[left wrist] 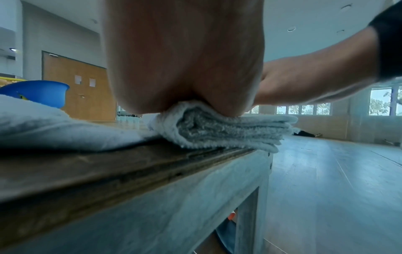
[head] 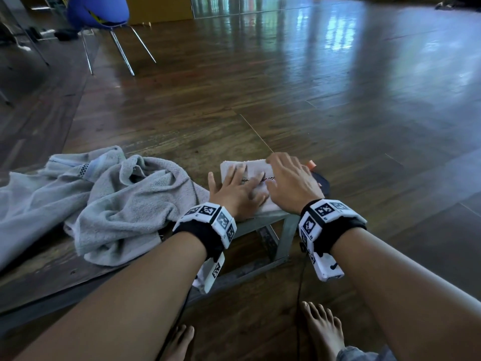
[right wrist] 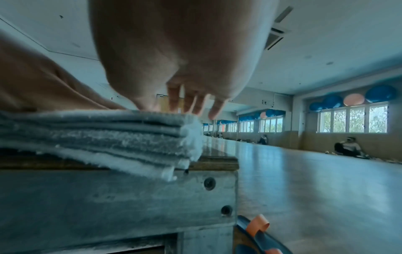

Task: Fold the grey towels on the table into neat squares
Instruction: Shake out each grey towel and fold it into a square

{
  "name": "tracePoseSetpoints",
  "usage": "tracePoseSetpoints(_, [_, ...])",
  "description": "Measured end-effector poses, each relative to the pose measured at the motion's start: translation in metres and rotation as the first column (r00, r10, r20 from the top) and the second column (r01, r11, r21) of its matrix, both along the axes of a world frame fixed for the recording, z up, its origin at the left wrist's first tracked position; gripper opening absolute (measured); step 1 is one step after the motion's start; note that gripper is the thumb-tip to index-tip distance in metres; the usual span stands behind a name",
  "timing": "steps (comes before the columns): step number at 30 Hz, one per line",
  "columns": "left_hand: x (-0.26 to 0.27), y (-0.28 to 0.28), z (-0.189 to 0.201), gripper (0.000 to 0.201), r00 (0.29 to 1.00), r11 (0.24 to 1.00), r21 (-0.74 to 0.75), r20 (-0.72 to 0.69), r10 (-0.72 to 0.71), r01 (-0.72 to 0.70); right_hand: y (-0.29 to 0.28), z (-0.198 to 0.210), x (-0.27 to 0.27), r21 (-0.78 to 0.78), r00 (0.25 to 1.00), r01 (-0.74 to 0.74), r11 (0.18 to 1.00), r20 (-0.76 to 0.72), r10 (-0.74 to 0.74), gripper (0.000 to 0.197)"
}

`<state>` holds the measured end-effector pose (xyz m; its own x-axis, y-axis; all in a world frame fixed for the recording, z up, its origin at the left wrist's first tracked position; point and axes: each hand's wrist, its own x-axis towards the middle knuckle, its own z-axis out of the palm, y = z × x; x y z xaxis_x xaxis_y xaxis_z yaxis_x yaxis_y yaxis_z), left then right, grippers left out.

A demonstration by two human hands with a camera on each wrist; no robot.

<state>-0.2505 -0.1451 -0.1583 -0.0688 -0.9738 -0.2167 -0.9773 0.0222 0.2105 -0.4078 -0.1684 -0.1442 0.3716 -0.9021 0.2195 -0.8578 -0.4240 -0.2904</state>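
A folded grey towel (head: 251, 169) lies as a thick square at the right end of the wooden table (head: 109, 269). My left hand (head: 235, 190) presses flat on its left part with straight fingers. My right hand (head: 289, 178) lies flat on its right part, fingers stretched toward the far edge. The left wrist view shows the stacked layers of the folded towel (left wrist: 228, 132) under my palm; the right wrist view shows the folded towel (right wrist: 108, 135) overhanging the table corner. Crumpled grey towels (head: 125, 204) lie in a heap to the left.
The table ends just right of the folded towel, with its grey metal frame (head: 286, 230) below. A dark blue and orange object (head: 321, 182) sits on the floor beside the table end. A blue chair (head: 99, 14) stands far left. My bare feet (head: 322, 332) are below.
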Motion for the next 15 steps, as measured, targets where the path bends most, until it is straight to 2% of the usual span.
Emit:
tracePoseSetpoints(2, [0.004, -0.001, -0.001, 0.064, 1.000, 1.000, 0.014, 0.014, 0.005, -0.005, -0.003, -0.009, 0.004, 0.167, 0.995, -0.102, 0.981, 0.001, 0.103, 0.046])
tracePoseSetpoints(4, [0.010, -0.003, -0.002, 0.074, 1.000, 0.999, 0.052, -0.006, 0.014, -0.014, -0.008, -0.019, 0.003, 0.296, 0.996, -0.075, 0.952, -0.014, 0.083, 0.052])
tracePoseSetpoints(7, [0.018, -0.007, -0.006, 0.099, 0.997, 0.994, 0.089, -0.047, 0.069, -0.065, -0.018, -0.029, -0.001, 0.380, 0.995, -0.011, 0.925, -0.086, 0.048, 0.064])
tracePoseSetpoints(10, [0.022, -0.009, -0.008, 0.111, 0.992, 0.990, 0.099, -0.067, 0.107, -0.101, -0.024, -0.032, -0.002, 0.426, 0.998, 0.050, 0.903, -0.048, -0.032, 0.069])
tracePoseSetpoints(12, [0.021, -0.008, -0.007, 0.106, 0.992, 0.987, 0.112, -0.041, 0.118, -0.113, -0.023, -0.034, 0.000, 0.434, 0.998, 0.060, 0.899, -0.037, -0.048, 0.069])
tracePoseSetpoints(15, [0.017, -0.004, -0.004, 0.080, 0.990, 0.990, 0.017, 0.025, 0.139, -0.139, -0.021, -0.032, 0.002, 0.439, 0.998, 0.060, 0.896, -0.028, -0.053, 0.069])
